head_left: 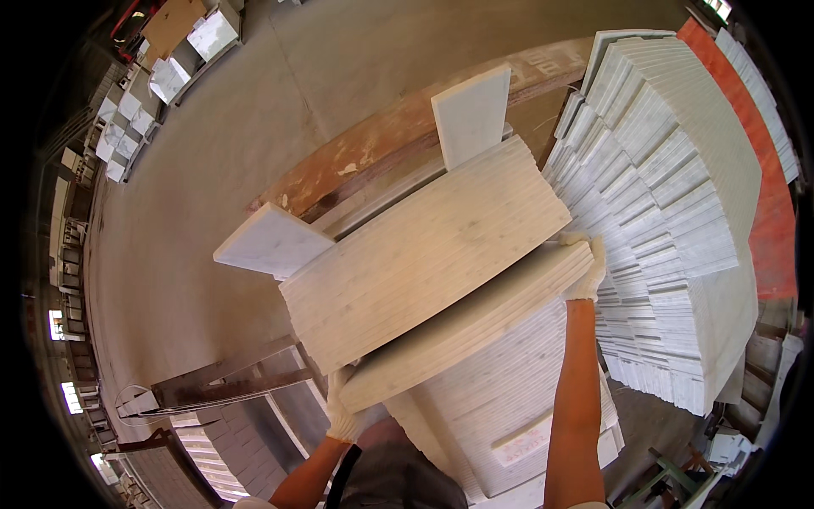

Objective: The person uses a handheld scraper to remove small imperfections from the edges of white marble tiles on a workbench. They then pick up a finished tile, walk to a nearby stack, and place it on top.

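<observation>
My gloved left hand [341,409] and right hand [587,271] gripped opposite ends of a bundle of long pale stone tiles [465,324], fingers curled round, beneath a larger tile stack [424,250].

Bundle of white stone slabs [441,293], gripped at opposite ends by gloved left hand [343,407] and right hand [587,270]. Right of bundle: large tile stack [678,212]. Beyond bundle: wooden plank [365,153].

Both arms are reaching up from six o'clock; the gloved left hand [342,405] is gripping at seven, the gloved right hand [587,270] is gripping at three.
</observation>
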`<action>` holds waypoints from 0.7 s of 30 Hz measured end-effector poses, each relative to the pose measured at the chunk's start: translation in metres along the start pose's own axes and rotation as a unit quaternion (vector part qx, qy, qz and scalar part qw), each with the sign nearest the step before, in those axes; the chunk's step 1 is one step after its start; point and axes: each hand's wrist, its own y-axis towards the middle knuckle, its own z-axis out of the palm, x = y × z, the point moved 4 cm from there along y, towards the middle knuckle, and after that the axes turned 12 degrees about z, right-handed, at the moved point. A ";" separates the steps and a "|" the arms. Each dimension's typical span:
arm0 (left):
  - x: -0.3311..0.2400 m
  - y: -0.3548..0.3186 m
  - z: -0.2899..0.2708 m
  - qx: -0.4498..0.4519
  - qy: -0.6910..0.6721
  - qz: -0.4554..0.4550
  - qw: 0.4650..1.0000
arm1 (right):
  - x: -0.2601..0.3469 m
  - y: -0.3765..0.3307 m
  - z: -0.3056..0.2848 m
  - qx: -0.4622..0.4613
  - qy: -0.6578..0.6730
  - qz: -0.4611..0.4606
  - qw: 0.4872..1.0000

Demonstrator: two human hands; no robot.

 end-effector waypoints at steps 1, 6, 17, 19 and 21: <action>0.000 0.000 -0.001 0.001 0.002 -0.005 1.000 | 0.001 0.000 -0.001 -0.037 0.004 0.002 0.999; 0.016 -0.008 0.005 -0.063 -0.317 -0.168 0.931 | -0.003 -0.013 -0.030 -0.084 0.012 -0.029 0.996; -0.024 -0.052 0.005 0.063 -0.027 0.031 0.997 | 0.009 -0.005 -0.026 0.006 -0.116 -0.032 0.993; -0.014 -0.056 0.009 0.042 -0.046 0.045 0.997 | 0.007 -0.003 -0.025 0.052 -0.103 0.014 0.993; -0.012 -0.059 0.018 0.001 -0.105 0.022 0.994 | 0.008 0.001 -0.024 0.091 -0.102 0.076 0.988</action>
